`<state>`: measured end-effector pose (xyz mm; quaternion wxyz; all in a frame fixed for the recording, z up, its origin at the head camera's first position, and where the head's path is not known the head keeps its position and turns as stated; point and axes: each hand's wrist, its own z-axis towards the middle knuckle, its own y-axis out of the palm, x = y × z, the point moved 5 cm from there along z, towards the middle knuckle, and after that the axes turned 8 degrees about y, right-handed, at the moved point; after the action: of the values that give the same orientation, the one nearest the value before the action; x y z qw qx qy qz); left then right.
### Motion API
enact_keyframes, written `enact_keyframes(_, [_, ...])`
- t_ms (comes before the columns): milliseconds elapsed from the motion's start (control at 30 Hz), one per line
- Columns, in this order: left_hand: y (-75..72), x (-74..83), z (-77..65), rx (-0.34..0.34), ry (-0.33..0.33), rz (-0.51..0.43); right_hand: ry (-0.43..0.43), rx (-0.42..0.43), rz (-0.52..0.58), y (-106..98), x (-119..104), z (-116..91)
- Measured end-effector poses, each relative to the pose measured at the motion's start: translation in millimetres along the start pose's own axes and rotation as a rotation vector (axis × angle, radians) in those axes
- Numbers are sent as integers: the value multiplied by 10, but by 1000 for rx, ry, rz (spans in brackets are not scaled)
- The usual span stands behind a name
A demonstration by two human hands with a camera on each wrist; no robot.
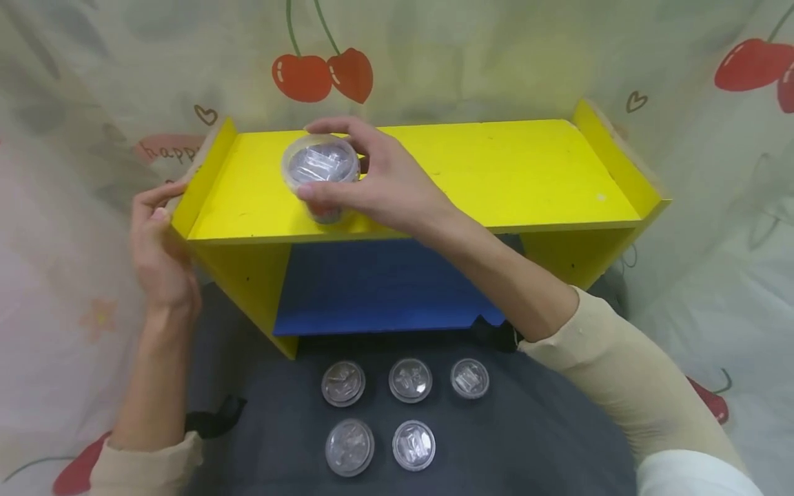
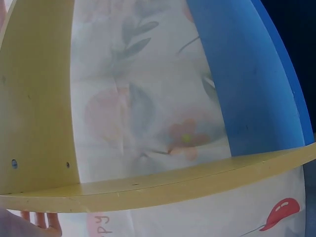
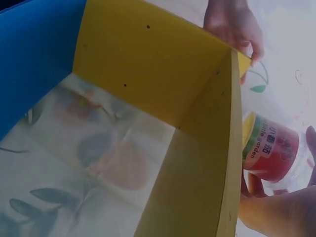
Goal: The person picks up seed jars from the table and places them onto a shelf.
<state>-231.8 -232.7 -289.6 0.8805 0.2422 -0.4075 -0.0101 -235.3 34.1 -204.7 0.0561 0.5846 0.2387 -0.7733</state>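
Observation:
My right hand [image 1: 393,179] grips a small clear-topped plastic cup [image 1: 321,164] between thumb and fingers, at the left end of the yellow shelf's top board [image 1: 496,172]. Its base is low over the board. In the right wrist view, the cup [image 3: 274,153] shows a red and green label reading "little garden" and lies sideways in the picture. With its fingers curled over the edge, my left hand [image 1: 163,251] holds the shelf's raised left side panel [image 1: 205,182]. Only some left fingertips [image 2: 53,224] show in the left wrist view, beside the yellow panel.
Several lidded cups stand in two rows on the dark cloth [image 1: 527,427] before the shelf, among them a back-right cup [image 1: 469,379] and a front-left cup [image 1: 350,448]. A blue board [image 1: 384,286] forms the lower level. Cherry-printed curtain [image 1: 465,62] surrounds the shelf.

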Motion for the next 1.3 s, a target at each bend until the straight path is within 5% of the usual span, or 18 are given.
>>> enact_keyframes(833, [-15, 50, -1, 4, 5, 50, 88, 72, -71, 295, -73, 409])
enact_keyframes(1300, [-30, 40, 6, -20, -7, 17, 189, 87, -95, 425, 67, 564])
